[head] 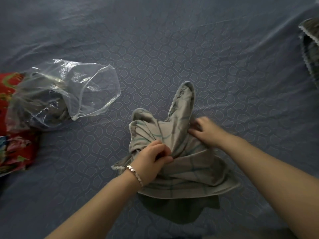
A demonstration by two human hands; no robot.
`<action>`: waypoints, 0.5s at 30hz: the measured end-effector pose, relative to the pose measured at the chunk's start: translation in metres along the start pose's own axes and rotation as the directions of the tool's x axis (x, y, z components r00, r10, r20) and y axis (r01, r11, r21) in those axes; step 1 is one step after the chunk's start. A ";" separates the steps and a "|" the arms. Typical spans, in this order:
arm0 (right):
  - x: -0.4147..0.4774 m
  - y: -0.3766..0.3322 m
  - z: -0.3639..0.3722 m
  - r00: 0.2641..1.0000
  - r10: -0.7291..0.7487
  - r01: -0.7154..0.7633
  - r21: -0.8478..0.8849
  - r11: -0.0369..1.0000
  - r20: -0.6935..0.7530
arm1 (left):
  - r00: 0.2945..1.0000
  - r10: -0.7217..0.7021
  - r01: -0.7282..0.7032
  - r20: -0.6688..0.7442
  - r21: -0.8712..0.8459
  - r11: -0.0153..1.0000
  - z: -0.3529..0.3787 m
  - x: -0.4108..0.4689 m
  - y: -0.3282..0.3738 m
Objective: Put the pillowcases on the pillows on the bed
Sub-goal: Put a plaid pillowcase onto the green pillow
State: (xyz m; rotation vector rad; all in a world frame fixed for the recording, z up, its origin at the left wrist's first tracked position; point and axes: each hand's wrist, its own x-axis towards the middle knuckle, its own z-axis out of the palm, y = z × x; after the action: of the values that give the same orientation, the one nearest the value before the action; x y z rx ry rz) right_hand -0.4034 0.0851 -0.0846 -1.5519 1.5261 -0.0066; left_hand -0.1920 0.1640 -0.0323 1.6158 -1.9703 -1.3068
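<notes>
A crumpled grey pillowcase [188, 171] with teal stripes and white lace trim is lifted off the blue bed, casting a shadow below it. My left hand [152, 157], with a bracelet at the wrist, pinches a fold of the fabric near its middle. Further right, my right hand [207, 131] grips the upper right part of the same cloth. A red floral pillow [12, 149] lies at the left edge, partly cut off by the frame.
A clear plastic bag [69, 92] with dark folded cloth inside lies at the left, overlapping the red pillow. Another grey lace-trimmed cloth [310, 47] shows at the right edge. The blue patterned bedsheet [172, 49] spreads across the whole view.
</notes>
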 end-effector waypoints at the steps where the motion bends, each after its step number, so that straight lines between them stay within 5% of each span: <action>1: 0.004 0.001 0.010 0.999 0.008 -0.009 0.015 1.000 0.038 | 1.000 -0.006 0.005 0.015 0.016 1.000 -0.003 -0.003 -0.001; 5: -0.004 0.005 0.028 0.989 0.046 -0.019 0.186 0.982 -0.143 | 0.966 -0.237 0.219 -0.103 -0.160 0.963 -0.007 -0.009 -0.011; 7: -0.017 0.006 0.032 0.961 0.118 -0.005 0.411 0.911 -0.250 | 0.865 -0.425 0.362 -0.267 -0.255 0.897 -0.014 -0.001 -0.023; 9: -0.029 0.009 0.036 0.929 0.216 -0.034 0.514 0.857 -0.300 | 0.733 -0.584 0.564 -0.350 -0.168 0.809 -0.024 0.011 -0.039; 12: -0.043 0.017 0.043 0.920 0.265 -0.079 0.527 0.846 -0.288 | 0.648 -0.753 0.737 -0.116 -0.154 0.658 -0.024 0.022 -0.059; 15: -0.047 0.028 0.037 0.910 0.292 -0.156 0.408 0.899 -0.295 | 0.686 -0.719 0.678 -0.111 -0.263 0.687 -0.014 0.024 -0.061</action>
State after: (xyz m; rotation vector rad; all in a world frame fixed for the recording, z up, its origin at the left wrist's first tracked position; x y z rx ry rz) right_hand -0.4146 0.1493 -0.0959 -1.0935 1.8514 -0.4424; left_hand -0.1513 0.1387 -0.0794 2.4035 -1.0413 -1.4245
